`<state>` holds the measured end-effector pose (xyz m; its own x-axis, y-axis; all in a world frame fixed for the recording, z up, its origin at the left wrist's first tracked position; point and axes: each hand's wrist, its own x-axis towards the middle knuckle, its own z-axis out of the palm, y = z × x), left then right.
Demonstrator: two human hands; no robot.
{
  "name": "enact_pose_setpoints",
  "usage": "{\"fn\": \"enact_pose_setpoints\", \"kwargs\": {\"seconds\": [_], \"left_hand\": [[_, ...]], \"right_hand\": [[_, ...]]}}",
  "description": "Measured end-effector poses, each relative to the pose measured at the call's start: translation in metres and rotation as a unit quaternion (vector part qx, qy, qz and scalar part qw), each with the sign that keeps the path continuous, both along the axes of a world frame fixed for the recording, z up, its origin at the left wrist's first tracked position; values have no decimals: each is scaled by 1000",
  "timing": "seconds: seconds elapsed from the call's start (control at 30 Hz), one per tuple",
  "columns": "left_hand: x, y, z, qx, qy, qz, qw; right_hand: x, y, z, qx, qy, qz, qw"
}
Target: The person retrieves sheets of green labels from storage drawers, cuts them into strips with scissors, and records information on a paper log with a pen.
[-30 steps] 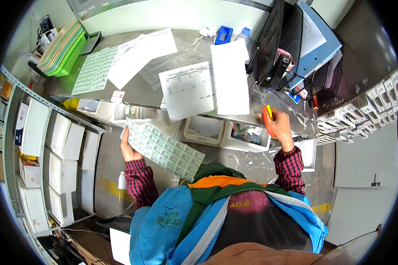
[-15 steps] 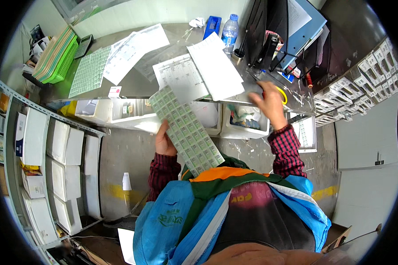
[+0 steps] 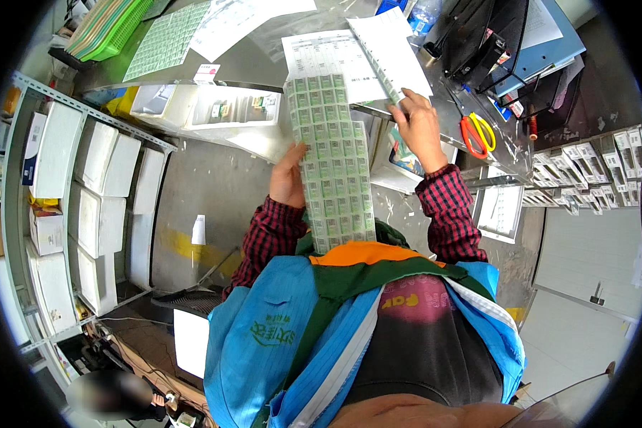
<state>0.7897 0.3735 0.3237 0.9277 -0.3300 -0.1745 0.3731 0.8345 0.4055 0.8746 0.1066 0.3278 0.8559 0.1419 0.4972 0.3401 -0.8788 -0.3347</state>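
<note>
My left hand is closed on the left edge of a long green-and-white label sheet, printed with a grid of small squares. Its right edge steps outward partway down; whether it is one piece or two overlapping ones I cannot tell. The sheet's lower end reaches my orange-and-green collar. Over the table's front edge, my right hand pinches the near end of a narrow pale strip with small marks, like a ruler. The strip slants away above white papers. Scissors with red and yellow handles lie right of that hand.
A similar label sheet and a green basket lie at the table's left. Black file racks stand at the back right. White bins sit below the table edge. Shelves line the left; another person is at lower left.
My right hand, earlier open and empty over the table by the scissors, now grips the ruler-like strip. The label sheet in my left hand has turned more upright and shifted right. The view has tilted.
</note>
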Motion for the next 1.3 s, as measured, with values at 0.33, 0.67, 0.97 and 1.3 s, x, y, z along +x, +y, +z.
{"fn": "enact_pose_setpoints", "kwargs": {"seconds": [0.33,0.67,0.97,1.3], "left_hand": [[49,-23,-61,87,23,-33,995],[50,-29,-69,114,45,-16,992],[47,-27,-67,106,40,-16,993],[45,-26,-67,117,38,-19,992]], "right_hand": [[7,-10,-4,72,-17,-12,997],[6,-11,-7,99,-60,0,993],[6,-10,-8,97,-51,-16,994],[7,-10,-9,83,-51,-24,995]]}}
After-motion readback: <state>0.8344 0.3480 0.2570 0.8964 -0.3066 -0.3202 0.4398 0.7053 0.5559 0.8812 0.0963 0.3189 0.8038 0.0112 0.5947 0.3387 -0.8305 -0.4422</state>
